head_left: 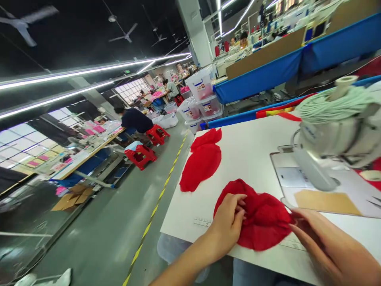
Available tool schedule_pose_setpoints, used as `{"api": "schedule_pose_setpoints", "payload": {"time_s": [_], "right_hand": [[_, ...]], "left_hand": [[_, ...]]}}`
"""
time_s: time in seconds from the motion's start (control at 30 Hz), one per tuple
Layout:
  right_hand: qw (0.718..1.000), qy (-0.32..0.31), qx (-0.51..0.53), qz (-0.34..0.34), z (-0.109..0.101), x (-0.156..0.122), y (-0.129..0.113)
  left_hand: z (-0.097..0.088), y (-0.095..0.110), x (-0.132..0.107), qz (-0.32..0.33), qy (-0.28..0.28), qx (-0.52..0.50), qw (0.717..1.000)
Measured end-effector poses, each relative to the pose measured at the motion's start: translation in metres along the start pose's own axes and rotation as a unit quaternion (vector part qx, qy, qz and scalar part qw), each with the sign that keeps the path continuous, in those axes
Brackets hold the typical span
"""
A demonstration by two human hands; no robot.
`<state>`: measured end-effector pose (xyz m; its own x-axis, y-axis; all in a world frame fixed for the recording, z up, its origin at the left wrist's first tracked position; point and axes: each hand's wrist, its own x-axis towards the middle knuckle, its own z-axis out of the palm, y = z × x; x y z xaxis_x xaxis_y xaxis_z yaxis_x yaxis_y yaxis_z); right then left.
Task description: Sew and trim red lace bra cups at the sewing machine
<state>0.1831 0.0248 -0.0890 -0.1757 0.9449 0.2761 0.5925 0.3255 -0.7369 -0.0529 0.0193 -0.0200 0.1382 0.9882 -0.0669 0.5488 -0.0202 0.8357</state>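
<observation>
A crumpled piece of red fabric [262, 216] lies near the front edge of the white sewing table [250, 155]. My left hand [228, 222] pinches its left side, fingers curled into the cloth. My right hand [324, 242] holds the fabric's right edge with fingers pressed together. A flat red fabric piece [201, 167] lies further back on the table, and a smaller red piece [208, 138] sits just behind it.
A white sewing machine [336, 135] with a cord spool stands at the right, a tan card [326, 201] on its bed. Left of the table runs an aisle with a yellow striped line [154, 210], red stools [141, 155], stacked plastic bins [202, 99] and seated workers.
</observation>
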Motion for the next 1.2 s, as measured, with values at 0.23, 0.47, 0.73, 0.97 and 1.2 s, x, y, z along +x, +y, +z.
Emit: {"api": "schedule_pose_setpoints", "payload": {"time_s": [0.23,0.47,0.73,0.97,1.2], "right_hand": [[0.984,-0.022,-0.174,0.017,-0.016,0.029,-0.028],[0.998,0.050,0.031,0.013,-0.027,0.029,-0.038],[0.927,0.136,0.330,0.118,-0.034,-0.003,-0.048],[0.837,0.136,0.502,0.169,-0.051,-0.011,-0.031],[0.806,0.147,0.535,0.204,-0.057,-0.001,-0.036]], "left_hand": [[-0.017,0.010,0.040,-0.017,0.105,0.370,0.923],[-0.033,0.012,0.041,0.004,0.147,0.424,0.893],[-0.035,0.048,0.011,0.080,0.199,0.274,0.937],[-0.013,0.036,-0.012,-0.115,-0.189,-0.333,0.916],[0.052,0.051,0.013,-0.126,-0.220,-0.331,0.909]]}}
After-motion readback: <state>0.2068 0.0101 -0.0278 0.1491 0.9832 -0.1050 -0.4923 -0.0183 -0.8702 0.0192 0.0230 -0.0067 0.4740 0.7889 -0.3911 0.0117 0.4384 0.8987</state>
